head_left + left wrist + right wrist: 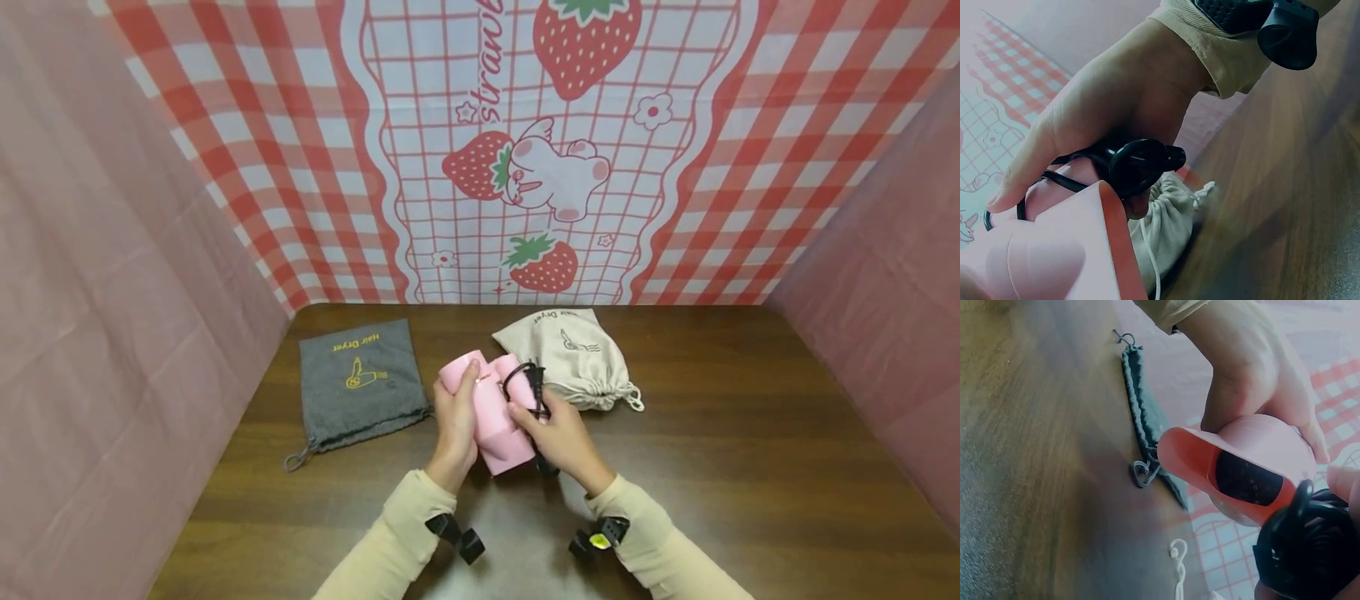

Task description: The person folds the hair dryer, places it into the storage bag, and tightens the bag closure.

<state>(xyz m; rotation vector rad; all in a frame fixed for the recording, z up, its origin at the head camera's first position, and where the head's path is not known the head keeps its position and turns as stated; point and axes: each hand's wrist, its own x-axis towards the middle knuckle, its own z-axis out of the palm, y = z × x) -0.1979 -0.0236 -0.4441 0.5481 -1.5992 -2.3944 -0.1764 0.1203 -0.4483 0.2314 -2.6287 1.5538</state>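
Observation:
A pink hair dryer [493, 417] with a folded handle is held over the middle of the table by both hands. My left hand [456, 421] grips its barrel, thumb along the top. My right hand [566, 433] holds the folded handle together with the black power cord [536, 382], which is bundled against it. In the left wrist view, cord loops wrap the pink handle [1075, 175] under the right hand. The right wrist view looks into the flared nozzle [1188, 453], dark inside, with the left hand [1254, 369] around the barrel behind it.
A grey drawstring bag [363, 387] printed "Hair Dryer" lies flat at the left. Behind the right hand lies a cream drawstring bag [573, 354] with similar print. The wooden table [735, 467] meets a strawberry-patterned cloth [540, 150] at the back and pink cloths at both sides.

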